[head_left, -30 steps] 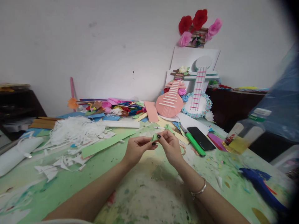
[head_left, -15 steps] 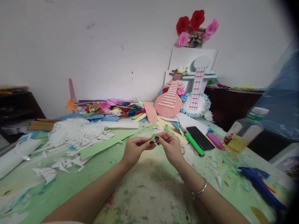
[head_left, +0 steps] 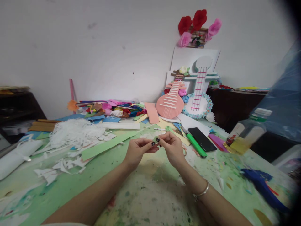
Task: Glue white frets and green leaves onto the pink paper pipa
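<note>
Over the middle of the table, my left hand [head_left: 138, 152] and my right hand [head_left: 172, 148] meet fingertip to fingertip. Both are closed in a pinch on a small piece of green paper [head_left: 155, 138], mostly covered by the fingers. Its exact shape is too small to make out. Just beyond the hands lie a thin white stick [head_left: 160, 129] and paper scraps. A long strip of green paper [head_left: 105, 146] lies flat to the left of my left hand. A green cutter-like tool [head_left: 196, 145] and a black phone [head_left: 202, 139] rest to the right of my right hand.
White string [head_left: 72, 133] is heaped at the left, near a white roll [head_left: 17, 158]. Paper lute models, one pink [head_left: 169, 105] and one white [head_left: 198, 105], lean on the wall. A bottle [head_left: 246, 133] and a blue glue gun [head_left: 263, 188] stand and lie at the right.
The fingers have shifted very slightly around the green paper, and the whole view has drifted a little. Both hands keep their pinch.
</note>
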{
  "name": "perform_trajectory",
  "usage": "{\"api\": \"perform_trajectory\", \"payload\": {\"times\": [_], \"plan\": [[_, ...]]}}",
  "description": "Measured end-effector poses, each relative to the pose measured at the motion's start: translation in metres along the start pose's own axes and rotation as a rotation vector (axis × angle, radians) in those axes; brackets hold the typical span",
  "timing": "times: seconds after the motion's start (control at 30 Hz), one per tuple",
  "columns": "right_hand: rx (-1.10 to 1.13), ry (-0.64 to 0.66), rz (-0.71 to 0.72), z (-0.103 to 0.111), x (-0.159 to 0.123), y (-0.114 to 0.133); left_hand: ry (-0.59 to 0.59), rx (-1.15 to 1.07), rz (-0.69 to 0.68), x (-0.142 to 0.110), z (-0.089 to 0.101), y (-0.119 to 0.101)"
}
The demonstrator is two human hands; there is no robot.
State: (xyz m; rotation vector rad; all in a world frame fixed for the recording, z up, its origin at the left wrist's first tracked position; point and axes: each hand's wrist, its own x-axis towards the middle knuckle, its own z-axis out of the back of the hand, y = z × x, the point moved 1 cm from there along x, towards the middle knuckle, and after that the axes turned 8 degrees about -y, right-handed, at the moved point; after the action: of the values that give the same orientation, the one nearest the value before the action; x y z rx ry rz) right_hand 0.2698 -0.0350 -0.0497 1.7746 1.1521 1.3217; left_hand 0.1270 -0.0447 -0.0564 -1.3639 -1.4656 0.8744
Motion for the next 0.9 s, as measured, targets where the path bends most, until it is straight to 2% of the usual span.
{"api": "perform_trajectory", "payload": {"times": [0.53,0.9], "plan": [[-0.089,-0.069,-0.004,-0.0004,-0.0013,0.0024,0.038,0.023,0.014,-0.0031,-0.0016,-0.0004],[-0.061,-0.049,0.000,-0.0006,-0.0031,0.0037,0.051,0.012,0.018,-0.0025,-0.0007,0.0013]]}}
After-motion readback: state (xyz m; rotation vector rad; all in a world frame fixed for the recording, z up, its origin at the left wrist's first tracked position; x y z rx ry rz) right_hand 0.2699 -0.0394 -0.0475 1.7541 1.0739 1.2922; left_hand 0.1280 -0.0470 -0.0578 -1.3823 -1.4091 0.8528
